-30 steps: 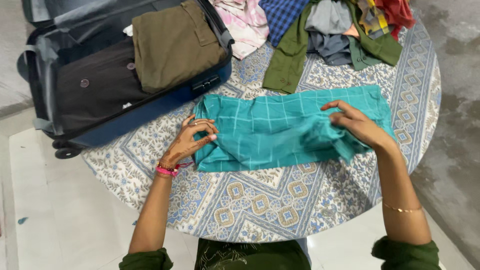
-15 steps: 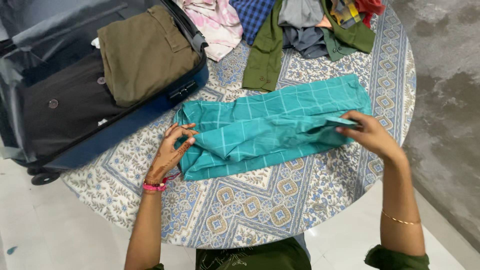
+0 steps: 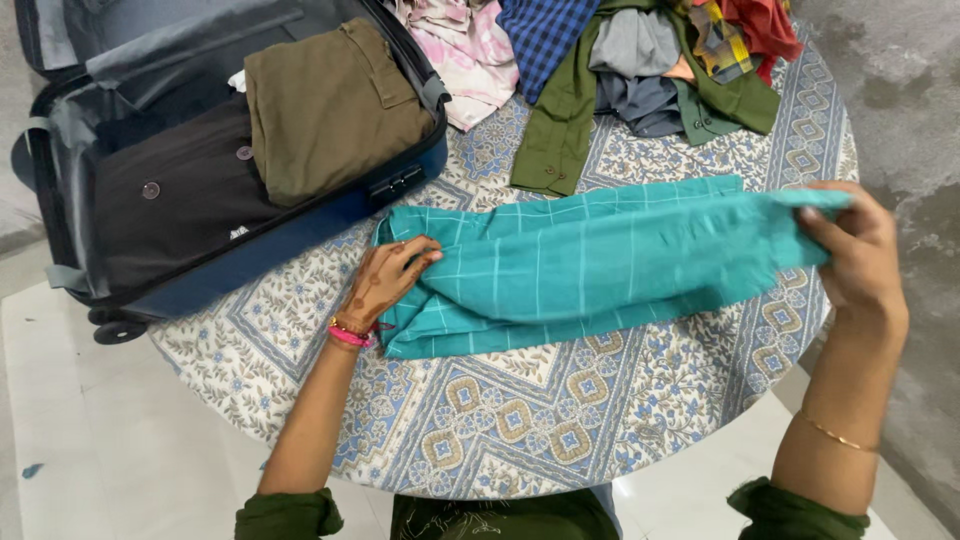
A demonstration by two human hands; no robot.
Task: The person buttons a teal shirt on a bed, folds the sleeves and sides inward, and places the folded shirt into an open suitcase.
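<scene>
A teal checked garment (image 3: 590, 265) lies folded lengthwise across a round table (image 3: 520, 420) with a blue and beige patterned cloth. My left hand (image 3: 385, 280) presses down on the garment's left end, fingers resting on the fabric. My right hand (image 3: 855, 250) grips the garment's right end and holds it pulled out past the table's right edge, lifted a little off the surface.
An open dark blue suitcase (image 3: 215, 150) at the far left holds folded olive trousers (image 3: 330, 105) and a dark garment (image 3: 175, 190). A heap of clothes (image 3: 620, 60), pink, blue checked, green, grey and red, lies at the back. White floor tiles surround the table.
My right hand has drawn the garment's right end outward to the right and raised it, stretching the cloth longer. My left hand has shifted from pinching the left end to pressing on it.
</scene>
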